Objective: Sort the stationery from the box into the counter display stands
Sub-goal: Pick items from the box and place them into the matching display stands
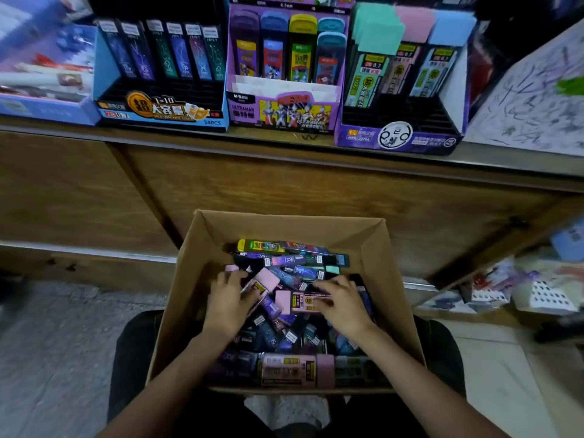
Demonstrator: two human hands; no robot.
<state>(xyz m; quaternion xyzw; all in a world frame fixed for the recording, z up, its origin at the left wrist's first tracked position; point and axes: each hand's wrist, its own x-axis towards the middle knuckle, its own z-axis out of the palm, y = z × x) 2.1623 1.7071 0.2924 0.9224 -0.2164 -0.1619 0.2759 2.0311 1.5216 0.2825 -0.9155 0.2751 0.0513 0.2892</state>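
Lead cases in box: likely light, stiff, slick; grip mid-body. Left hand fingers pinch pink case; right hand fingers spread over second case.

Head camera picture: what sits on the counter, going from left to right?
Light blue box → blue stand with starry cases → purple Ultraman stand → purple pastel-case stand → scribbled white sheet.

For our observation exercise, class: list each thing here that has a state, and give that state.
Cardboard box, open, heaped with cases.
Blue stand, back row filled, front slots empty.
Ultraman stand, partly filled.
Purple stand, front slots empty.
Left hand, grips pink-capped case.
Right hand, rests on flat pink case.
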